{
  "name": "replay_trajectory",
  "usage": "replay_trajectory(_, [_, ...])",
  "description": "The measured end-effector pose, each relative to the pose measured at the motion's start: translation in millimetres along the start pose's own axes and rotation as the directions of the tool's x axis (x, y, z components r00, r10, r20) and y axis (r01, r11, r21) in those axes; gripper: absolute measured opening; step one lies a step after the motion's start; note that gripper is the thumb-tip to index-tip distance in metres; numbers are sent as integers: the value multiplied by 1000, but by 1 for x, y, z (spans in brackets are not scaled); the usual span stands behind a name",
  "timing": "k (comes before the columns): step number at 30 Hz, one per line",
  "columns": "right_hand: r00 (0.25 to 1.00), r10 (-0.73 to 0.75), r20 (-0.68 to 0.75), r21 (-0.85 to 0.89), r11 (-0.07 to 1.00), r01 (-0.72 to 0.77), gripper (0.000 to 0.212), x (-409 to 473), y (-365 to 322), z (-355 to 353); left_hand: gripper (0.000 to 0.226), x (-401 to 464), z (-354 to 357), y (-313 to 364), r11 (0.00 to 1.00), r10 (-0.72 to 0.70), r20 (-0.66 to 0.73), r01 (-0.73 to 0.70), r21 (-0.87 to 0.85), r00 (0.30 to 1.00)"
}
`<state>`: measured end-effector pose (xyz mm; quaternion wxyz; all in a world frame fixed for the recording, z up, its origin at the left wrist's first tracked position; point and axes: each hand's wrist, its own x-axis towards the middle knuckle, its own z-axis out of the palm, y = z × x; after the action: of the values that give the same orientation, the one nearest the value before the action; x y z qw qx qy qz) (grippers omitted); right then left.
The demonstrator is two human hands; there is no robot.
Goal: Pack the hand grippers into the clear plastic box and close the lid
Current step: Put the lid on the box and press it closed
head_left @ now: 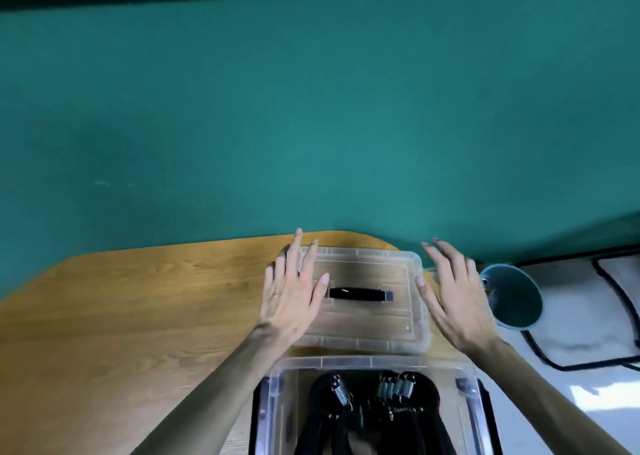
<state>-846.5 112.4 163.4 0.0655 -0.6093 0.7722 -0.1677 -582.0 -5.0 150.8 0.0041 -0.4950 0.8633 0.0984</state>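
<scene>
- Reaching for the lid: left hand (291,291) and right hand (457,302) flank the clear plastic lid (363,330), fingers straight and spread, gripping nothing; whether any fingertip touches the lid cannot be told.
- Left hand: lies over the lid's left edge, thumb pointing toward the black handle (358,295) set in the lid's middle.
- Right hand: sits just beside the lid's right edge, thumb nearest the rim. Judged purpose: both palms face inward to take the lid by its two short sides.
- Lid: lies flat on the wooden table (138,316), between the fingers and just beyond the box.
- Clear plastic box (372,364): open, below the wrists at the near edge of the view. Contents: black hand grippers (374,409) with steel coil springs, springs toward the lid, handles running out of view; count unclear.
- Teal cup (512,298): just right of the right hand's fingers; contents not visible.
- Status, judged: packing appears done; the lid is not yet on.
</scene>
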Motion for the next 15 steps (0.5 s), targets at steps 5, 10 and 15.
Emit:
replay_trajectory(5, [994, 19, 106, -75, 997, -11, 56, 24, 26, 47, 67, 19, 46, -9, 1000, -18, 72, 18, -2, 997])
replay_trajectory(10, [973, 13, 230, -99, 995, 10, 58, 27, 52, 98, 68, 26, 98, -33, 1000, -1, 105, 4, -28, 994])
replay_trajectory(15, [962, 20, 274, -61, 998, -3, 56, 25, 73, 133, 68, 30, 139, -52, 998, -31, 102, 37, -56, 994])
